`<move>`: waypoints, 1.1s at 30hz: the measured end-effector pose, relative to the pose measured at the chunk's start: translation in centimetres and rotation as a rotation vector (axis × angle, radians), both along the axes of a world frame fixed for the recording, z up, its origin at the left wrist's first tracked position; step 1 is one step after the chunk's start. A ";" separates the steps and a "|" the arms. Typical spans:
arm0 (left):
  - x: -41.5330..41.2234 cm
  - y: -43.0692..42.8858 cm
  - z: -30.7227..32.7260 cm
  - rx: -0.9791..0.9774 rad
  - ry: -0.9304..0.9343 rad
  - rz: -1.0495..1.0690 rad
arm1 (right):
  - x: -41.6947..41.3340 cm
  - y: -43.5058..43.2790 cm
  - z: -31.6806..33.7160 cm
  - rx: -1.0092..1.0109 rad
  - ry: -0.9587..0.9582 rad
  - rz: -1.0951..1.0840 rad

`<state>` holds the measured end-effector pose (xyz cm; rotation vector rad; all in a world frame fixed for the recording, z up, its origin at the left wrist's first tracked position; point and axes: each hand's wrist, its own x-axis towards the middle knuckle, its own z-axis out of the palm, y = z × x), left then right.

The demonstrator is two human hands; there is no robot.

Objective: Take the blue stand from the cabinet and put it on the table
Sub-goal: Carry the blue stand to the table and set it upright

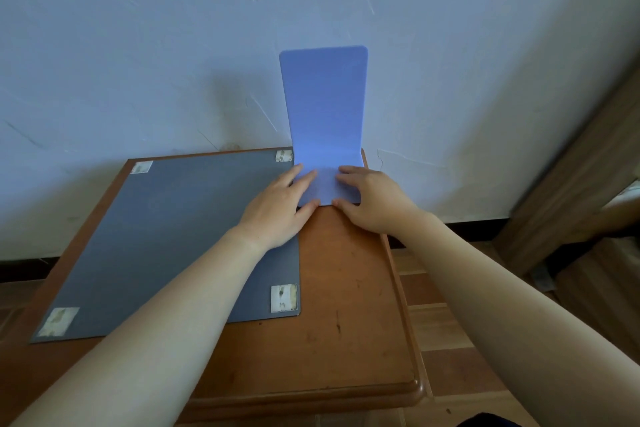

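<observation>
Stand (323, 104): smooth, matt blue sheet. Counter (346, 288): brown wood, semi-gloss, scuffed. Mat (166, 236): grey, matt, fine-textured; worn tape (283, 298) at corners. Wall (138, 62): rough matt plaster.

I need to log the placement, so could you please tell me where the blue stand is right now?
In the head view, the blue stand sits at the far right corner of the wooden table, against the wall, just right of the grey mat, with both hands on its base.

Stand (325, 135) sits at the table (346, 305) rear right corner, apparently against the wall (138, 62). Mat (173, 236) lies left, its edge touching the stand base.
</observation>
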<state>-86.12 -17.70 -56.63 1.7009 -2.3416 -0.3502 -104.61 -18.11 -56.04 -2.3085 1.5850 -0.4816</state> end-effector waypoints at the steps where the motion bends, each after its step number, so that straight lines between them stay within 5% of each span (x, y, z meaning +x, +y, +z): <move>1: -0.3 -0.3 0.3 0.007 0.006 -0.024 | 0.0 0.0 -0.1 -0.015 -0.005 0.007; 21: -0.5 -0.9 2.0 0.019 -0.249 -0.091 | -0.2 -0.4 0.9 0.022 0.041 -0.016; 33: 1.5 4.2 18.7 0.056 -0.205 -0.120 | 0.1 4.5 17.9 0.156 0.055 -0.031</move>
